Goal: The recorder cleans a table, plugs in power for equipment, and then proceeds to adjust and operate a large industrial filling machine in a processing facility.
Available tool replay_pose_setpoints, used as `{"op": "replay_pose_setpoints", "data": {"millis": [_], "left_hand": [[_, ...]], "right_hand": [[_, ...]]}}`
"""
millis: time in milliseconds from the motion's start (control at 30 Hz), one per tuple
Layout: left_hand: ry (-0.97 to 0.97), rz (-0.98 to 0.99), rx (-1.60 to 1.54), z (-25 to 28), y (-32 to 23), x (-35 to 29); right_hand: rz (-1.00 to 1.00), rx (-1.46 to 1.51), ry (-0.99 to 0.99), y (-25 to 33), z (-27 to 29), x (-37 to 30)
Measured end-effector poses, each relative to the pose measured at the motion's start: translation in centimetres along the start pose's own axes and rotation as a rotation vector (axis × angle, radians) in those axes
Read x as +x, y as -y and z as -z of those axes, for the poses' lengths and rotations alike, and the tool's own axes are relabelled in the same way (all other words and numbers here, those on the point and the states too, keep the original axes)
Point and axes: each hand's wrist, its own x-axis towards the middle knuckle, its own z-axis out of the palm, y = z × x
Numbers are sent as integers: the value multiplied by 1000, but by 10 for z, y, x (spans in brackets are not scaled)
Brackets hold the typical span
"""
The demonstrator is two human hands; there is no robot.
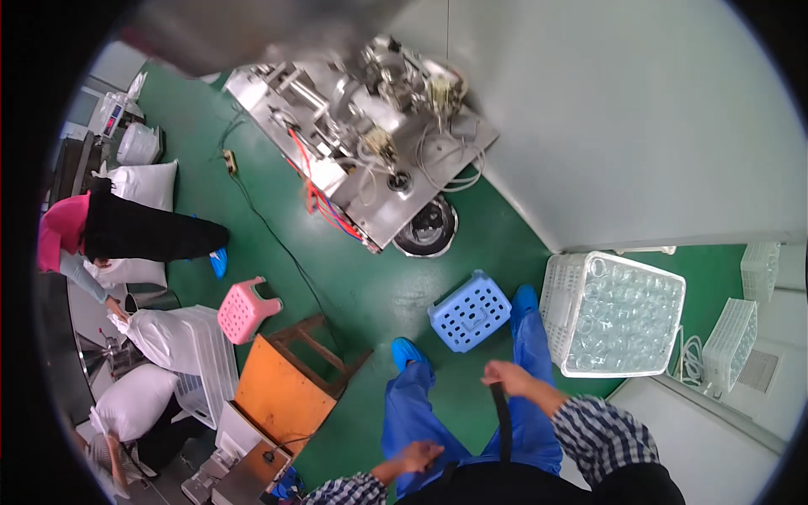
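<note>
My right hand (510, 378) is closed on the upper end of a black strap (503, 425). The strap hangs down to the dark cloth at my waist, in front of my blue trousers (532, 400). Over my left thigh is my left hand (418, 456), its fingers curled in; whether anything is in them does not show. A second short dark end of cloth (449, 471) lies close to its fingertips. Between my blue-covered feet and just ahead of them stands a blue plastic stool (471, 313) with a holed top.
A white crate of clear glass containers (631, 316) stands to my right. Ahead is a metal machine (353, 126) above a round black basin (427, 227). Leftward are a pink stool (242, 313), an orange-sided table (282, 387), a floor cable (278, 236) and co-workers (126, 223) among white sacks.
</note>
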Motion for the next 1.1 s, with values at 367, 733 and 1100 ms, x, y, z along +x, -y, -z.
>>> {"op": "replay_pose_setpoints", "data": {"millis": [367,733,1100], "left_hand": [[-918,-210,668,176,-129,357],[-575,-14,915,119,-70,418],[-690,-512,1171,131,-48,465]], "right_hand": [[-177,-649,-59,-128,63,304],[-168,-674,79,-178,-20,280],[-33,-997,334,-186,-41,297]]}}
